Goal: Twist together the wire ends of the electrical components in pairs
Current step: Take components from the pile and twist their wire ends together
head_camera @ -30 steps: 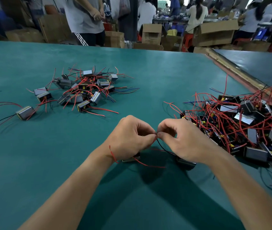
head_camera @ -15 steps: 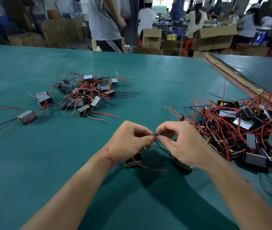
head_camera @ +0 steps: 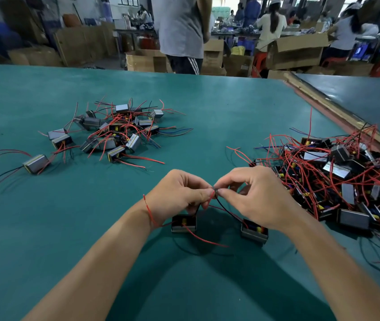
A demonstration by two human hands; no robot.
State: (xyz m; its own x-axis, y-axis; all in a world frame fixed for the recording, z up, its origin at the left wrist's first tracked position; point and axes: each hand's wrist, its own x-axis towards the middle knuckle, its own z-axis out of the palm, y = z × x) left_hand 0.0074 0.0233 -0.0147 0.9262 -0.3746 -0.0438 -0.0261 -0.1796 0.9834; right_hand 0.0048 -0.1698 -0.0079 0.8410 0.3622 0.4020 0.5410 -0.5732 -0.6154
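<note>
Two small boxy components lie on the green table under my hands: one [head_camera: 183, 224] below my left hand, the other [head_camera: 254, 231] below my right wrist. Thin red and black wires rise from them to a joint [head_camera: 216, 190] between my fingertips. My left hand [head_camera: 179, 195] pinches the wire ends from the left. My right hand [head_camera: 257, 195] pinches the same joint from the right. The bare tips are hidden by my fingers.
A large tangled heap of components with red wires [head_camera: 337, 172] lies at the right. A smaller group of components [head_camera: 117, 133] is spread at the far left. A person [head_camera: 182, 33] stands beyond the table's far edge among cardboard boxes [head_camera: 298, 50].
My hands have lifted a little, so both components show below them. Both hands keep pinching the wire ends together. The person behind the table has walked to the right.
</note>
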